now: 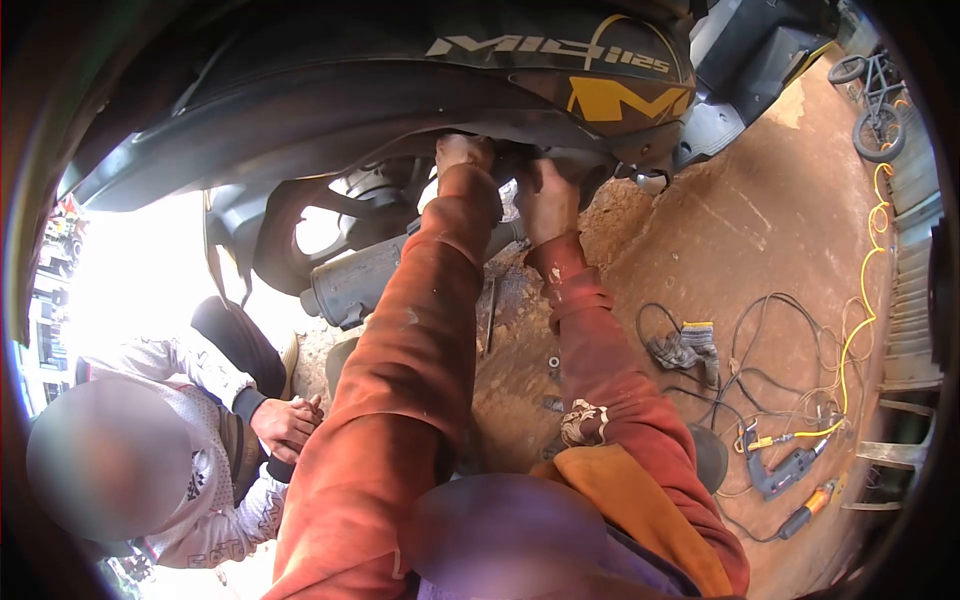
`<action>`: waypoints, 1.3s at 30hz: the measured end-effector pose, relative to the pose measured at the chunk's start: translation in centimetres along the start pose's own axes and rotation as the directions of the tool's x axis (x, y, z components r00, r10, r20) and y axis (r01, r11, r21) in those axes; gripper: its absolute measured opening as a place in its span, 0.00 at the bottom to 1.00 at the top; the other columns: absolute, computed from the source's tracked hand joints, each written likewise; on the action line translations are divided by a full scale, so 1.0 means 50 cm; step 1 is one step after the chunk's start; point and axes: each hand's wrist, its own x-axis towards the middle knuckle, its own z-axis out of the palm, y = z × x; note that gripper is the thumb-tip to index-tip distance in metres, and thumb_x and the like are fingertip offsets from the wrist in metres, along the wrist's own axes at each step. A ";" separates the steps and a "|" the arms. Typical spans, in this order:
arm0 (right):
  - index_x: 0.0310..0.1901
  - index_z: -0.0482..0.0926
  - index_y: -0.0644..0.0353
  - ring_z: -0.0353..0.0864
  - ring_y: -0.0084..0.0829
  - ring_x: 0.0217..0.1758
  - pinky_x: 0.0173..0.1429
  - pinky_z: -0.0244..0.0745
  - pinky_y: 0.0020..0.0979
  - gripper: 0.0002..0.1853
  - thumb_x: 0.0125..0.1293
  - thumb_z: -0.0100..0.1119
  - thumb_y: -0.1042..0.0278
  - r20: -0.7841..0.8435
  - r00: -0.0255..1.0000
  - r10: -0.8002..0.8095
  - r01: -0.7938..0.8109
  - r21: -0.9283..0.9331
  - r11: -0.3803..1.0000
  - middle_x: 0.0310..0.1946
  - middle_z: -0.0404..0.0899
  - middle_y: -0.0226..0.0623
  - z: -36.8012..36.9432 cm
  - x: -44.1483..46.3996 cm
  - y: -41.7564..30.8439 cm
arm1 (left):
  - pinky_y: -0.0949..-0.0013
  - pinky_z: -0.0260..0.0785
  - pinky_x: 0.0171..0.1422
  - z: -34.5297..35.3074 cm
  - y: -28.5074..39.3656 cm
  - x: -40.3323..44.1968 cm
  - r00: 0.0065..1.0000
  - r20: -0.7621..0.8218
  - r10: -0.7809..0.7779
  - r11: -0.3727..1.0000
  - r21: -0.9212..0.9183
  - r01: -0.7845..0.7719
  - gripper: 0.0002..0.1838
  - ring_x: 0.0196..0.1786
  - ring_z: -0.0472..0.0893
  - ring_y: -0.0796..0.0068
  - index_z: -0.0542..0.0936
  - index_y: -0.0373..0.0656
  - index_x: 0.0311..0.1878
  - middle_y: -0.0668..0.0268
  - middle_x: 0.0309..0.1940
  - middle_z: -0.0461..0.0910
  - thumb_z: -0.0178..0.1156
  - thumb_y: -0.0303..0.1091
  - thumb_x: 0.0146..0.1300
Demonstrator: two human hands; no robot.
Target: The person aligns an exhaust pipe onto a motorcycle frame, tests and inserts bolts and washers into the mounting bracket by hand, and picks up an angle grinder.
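The scooter (300, 110) runs lengthwise across the top, its muffler (360, 280) slanting down-left; my left fingers (466, 152) curl at the lower edge, my right fingers (546, 200) reach under, both holds hidden; open ground (740, 220) spreads rightward.

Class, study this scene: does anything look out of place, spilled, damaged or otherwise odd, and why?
The dark cables lie tangled on the ground at right, near the power tool; that looks untidy and might trip someone. A grey glove lies crumpled nearby. No spill or damage is clear.
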 end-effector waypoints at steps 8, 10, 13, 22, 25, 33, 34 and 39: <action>0.40 0.78 0.58 0.81 0.56 0.34 0.38 0.75 0.51 0.06 0.61 0.56 0.70 0.045 0.998 -0.035 0.035 -0.008 0.999 0.28 0.80 0.54 0.008 -0.003 0.007 | 0.61 0.75 0.52 0.017 -0.071 0.033 0.849 -0.093 0.520 0.845 0.198 -0.496 0.14 0.50 0.82 0.56 0.83 0.46 0.49 0.56 0.45 0.83 0.54 0.36 0.63; 0.40 0.78 0.58 0.81 0.56 0.34 0.38 0.75 0.51 0.06 0.61 0.56 0.70 0.051 0.999 0.001 -0.002 0.001 1.000 0.28 0.81 0.54 0.011 -0.004 0.004 | 0.61 0.75 0.52 0.014 -0.065 0.030 0.858 -0.069 0.509 0.848 0.212 -0.486 0.14 0.50 0.82 0.57 0.83 0.45 0.49 0.56 0.45 0.83 0.55 0.36 0.63; 0.40 0.77 0.58 0.81 0.56 0.34 0.39 0.75 0.51 0.06 0.61 0.56 0.71 0.037 0.999 0.006 -0.007 0.018 1.000 0.29 0.81 0.53 0.009 -0.005 0.006 | 0.62 0.75 0.51 0.018 -0.050 0.030 0.875 -0.040 0.483 0.855 0.235 -0.461 0.14 0.49 0.83 0.57 0.83 0.45 0.48 0.56 0.45 0.84 0.55 0.36 0.63; 0.38 0.79 0.66 0.84 0.45 0.30 0.37 0.77 0.37 0.12 0.61 0.64 0.65 0.104 0.994 0.039 -0.062 0.232 0.971 0.28 0.83 0.47 -0.003 0.005 0.023 | 0.61 0.74 0.50 -0.107 -0.048 -0.047 0.954 0.138 0.267 0.953 -0.184 -0.240 0.16 0.45 0.84 0.56 0.83 0.44 0.49 0.55 0.44 0.84 0.54 0.37 0.62; 0.36 0.79 0.66 0.82 0.29 0.23 0.28 0.75 0.29 0.11 0.64 0.64 0.64 0.248 0.942 0.224 -0.316 0.439 0.841 0.25 0.83 0.40 -0.070 -0.013 0.056 | 0.64 0.73 0.47 -0.148 -0.084 -0.062 0.790 -0.016 0.613 0.785 -0.093 -0.612 0.16 0.44 0.84 0.60 0.82 0.41 0.49 0.54 0.44 0.84 0.55 0.32 0.59; 0.37 0.78 0.65 0.78 0.24 0.19 0.21 0.68 0.23 0.11 0.65 0.63 0.65 0.424 0.717 0.553 -0.678 0.242 0.694 0.25 0.81 0.37 -0.090 -0.114 0.247 | 0.70 0.71 0.47 -0.145 -0.070 0.012 0.545 0.267 0.795 0.606 -0.401 -0.687 0.16 0.40 0.81 0.70 0.81 0.36 0.47 0.57 0.39 0.84 0.55 0.30 0.57; 0.37 0.78 0.65 0.78 0.25 0.19 0.20 0.68 0.24 0.11 0.65 0.63 0.65 0.406 0.680 0.611 -0.723 0.235 0.649 0.26 0.82 0.37 -0.086 -0.134 0.266 | 0.70 0.71 0.48 -0.141 -0.070 0.011 0.549 0.293 0.783 0.621 -0.419 -0.662 0.16 0.40 0.81 0.71 0.81 0.36 0.47 0.57 0.39 0.84 0.55 0.30 0.57; 0.40 0.78 0.66 0.80 0.26 0.20 0.20 0.69 0.25 0.11 0.65 0.62 0.65 0.325 0.586 0.742 -0.808 0.165 0.566 0.26 0.82 0.39 -0.079 -0.212 0.329 | 0.72 0.70 0.50 -0.124 -0.068 -0.002 0.570 0.338 0.749 0.646 -0.563 -0.515 0.16 0.39 0.77 0.76 0.81 0.34 0.46 0.62 0.35 0.83 0.54 0.29 0.55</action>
